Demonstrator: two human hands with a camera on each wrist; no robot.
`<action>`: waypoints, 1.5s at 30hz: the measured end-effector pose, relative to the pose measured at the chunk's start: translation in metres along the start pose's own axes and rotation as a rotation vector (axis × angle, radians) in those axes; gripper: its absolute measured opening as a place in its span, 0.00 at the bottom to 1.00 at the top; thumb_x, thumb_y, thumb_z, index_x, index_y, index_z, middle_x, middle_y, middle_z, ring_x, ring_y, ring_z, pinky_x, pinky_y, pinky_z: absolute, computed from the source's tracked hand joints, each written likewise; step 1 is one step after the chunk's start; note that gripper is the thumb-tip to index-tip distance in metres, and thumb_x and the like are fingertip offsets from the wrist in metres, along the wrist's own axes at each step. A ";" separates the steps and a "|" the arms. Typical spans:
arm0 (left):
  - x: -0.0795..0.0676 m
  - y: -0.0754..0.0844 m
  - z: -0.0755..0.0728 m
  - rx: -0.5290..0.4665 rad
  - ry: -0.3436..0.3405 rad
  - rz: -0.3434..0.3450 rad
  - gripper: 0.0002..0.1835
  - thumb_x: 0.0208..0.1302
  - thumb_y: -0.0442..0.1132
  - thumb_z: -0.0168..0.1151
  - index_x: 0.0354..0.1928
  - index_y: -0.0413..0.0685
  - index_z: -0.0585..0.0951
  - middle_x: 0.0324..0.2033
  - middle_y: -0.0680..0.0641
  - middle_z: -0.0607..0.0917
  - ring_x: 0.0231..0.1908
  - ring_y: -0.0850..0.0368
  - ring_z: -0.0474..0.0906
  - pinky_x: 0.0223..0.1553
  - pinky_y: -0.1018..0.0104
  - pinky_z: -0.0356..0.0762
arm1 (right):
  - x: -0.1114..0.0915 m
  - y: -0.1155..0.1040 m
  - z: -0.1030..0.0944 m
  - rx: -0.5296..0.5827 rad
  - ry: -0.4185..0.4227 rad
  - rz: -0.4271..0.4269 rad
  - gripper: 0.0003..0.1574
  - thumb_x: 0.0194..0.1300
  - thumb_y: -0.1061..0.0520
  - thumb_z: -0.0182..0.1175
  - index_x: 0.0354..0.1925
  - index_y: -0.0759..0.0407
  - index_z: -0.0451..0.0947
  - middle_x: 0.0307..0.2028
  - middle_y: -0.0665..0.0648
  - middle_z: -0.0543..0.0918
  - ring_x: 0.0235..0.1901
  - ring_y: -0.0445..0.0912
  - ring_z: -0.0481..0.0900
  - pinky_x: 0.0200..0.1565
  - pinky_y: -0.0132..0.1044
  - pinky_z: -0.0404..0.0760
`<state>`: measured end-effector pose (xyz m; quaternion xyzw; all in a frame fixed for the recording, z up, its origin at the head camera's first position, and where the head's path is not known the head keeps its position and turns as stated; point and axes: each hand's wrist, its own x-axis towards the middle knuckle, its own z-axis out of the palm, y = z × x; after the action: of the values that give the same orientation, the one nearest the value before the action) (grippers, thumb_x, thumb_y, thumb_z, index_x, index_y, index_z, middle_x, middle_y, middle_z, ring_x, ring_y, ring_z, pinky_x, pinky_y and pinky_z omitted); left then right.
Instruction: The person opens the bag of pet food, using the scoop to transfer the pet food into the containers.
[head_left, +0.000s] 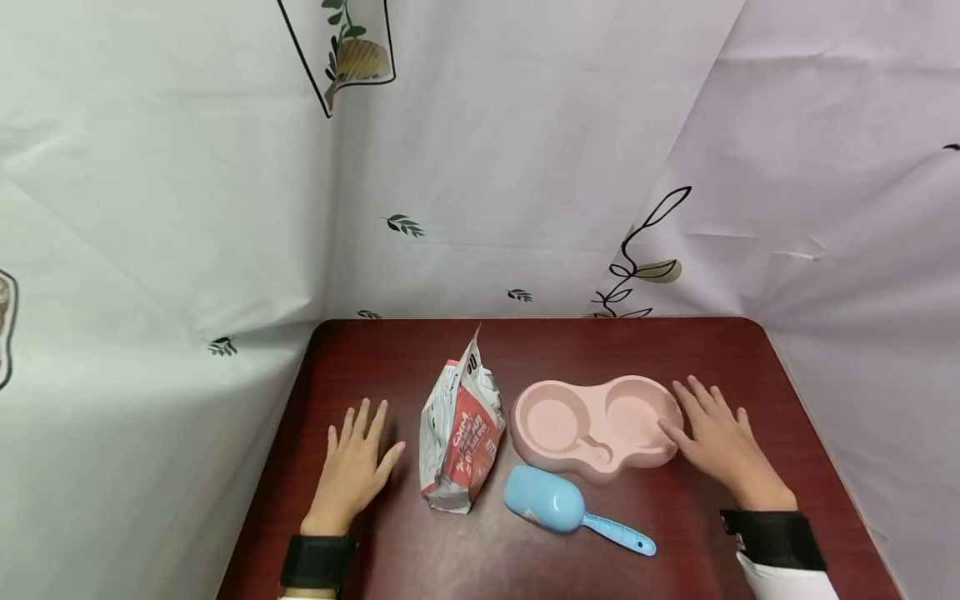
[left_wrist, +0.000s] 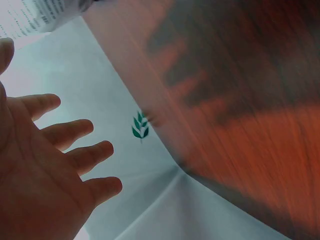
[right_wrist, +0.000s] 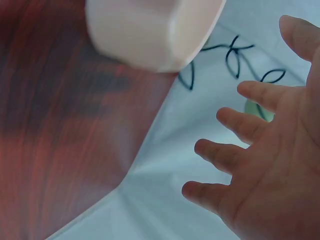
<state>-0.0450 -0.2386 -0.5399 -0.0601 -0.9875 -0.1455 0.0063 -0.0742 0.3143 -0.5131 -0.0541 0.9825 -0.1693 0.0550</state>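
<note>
Counter [head_left: 465,567]: a dark red-brown top carried everything; a white cloth [head_left: 525,150] with leaf prints hung beyond its far edge.
Bag [head_left: 474,442]: a red and white printed packet stood upright left of the middle; whether it was sealed could not be told.
Pink tray [head_left: 596,400]: it lay just right of the bag, with two large round hollows and a small one on the near side.
Blue scoop [head_left: 555,504]: it lay on the near side of the tray, handle pointing right and toward the near edge.
Left hand [head_left: 351,471]: palm down at the left, fingers spread apart, it held nothing; the bag was nearest, with a gap between.
Right hand [head_left: 720,437]: at the tray's right end, its fingers were apart and gripped nothing; the thumb overlapped the rim from above, but contact could not be told.
Bag risk: its tall, narrow shape looked easy to topple, so a sideways knock from the left hand could tip it, spilling its contents if unsealed.
Tray risk: a leftward push by the right hand could slide it into the closely placed bag.
Scoop risk: a sleeve catching the handle could swing it round.
</note>
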 end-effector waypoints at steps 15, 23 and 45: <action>0.019 0.022 -0.011 -0.082 0.075 0.065 0.35 0.76 0.54 0.58 0.76 0.41 0.67 0.75 0.33 0.66 0.75 0.30 0.60 0.70 0.26 0.57 | 0.032 -0.068 0.004 0.031 0.021 -0.189 0.46 0.74 0.38 0.59 0.77 0.63 0.62 0.77 0.72 0.59 0.75 0.74 0.56 0.68 0.79 0.51; 0.028 0.031 -0.024 -0.140 0.123 0.114 0.32 0.77 0.51 0.59 0.74 0.39 0.70 0.73 0.34 0.69 0.74 0.33 0.63 0.70 0.30 0.60 | 0.040 -0.087 0.008 0.049 0.012 -0.260 0.46 0.73 0.40 0.60 0.77 0.64 0.62 0.77 0.72 0.59 0.75 0.73 0.57 0.67 0.78 0.57; 0.069 0.076 -0.063 -0.409 0.090 0.268 0.26 0.77 0.45 0.59 0.71 0.42 0.74 0.71 0.40 0.75 0.72 0.45 0.71 0.69 0.43 0.71 | 0.068 -0.169 0.005 0.234 0.091 -0.430 0.37 0.73 0.54 0.63 0.74 0.63 0.66 0.72 0.67 0.67 0.70 0.64 0.68 0.65 0.60 0.73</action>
<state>-0.1045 -0.1767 -0.4553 -0.1841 -0.9195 -0.3425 0.0571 -0.1257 0.1462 -0.4667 -0.2474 0.9236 -0.2922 -0.0207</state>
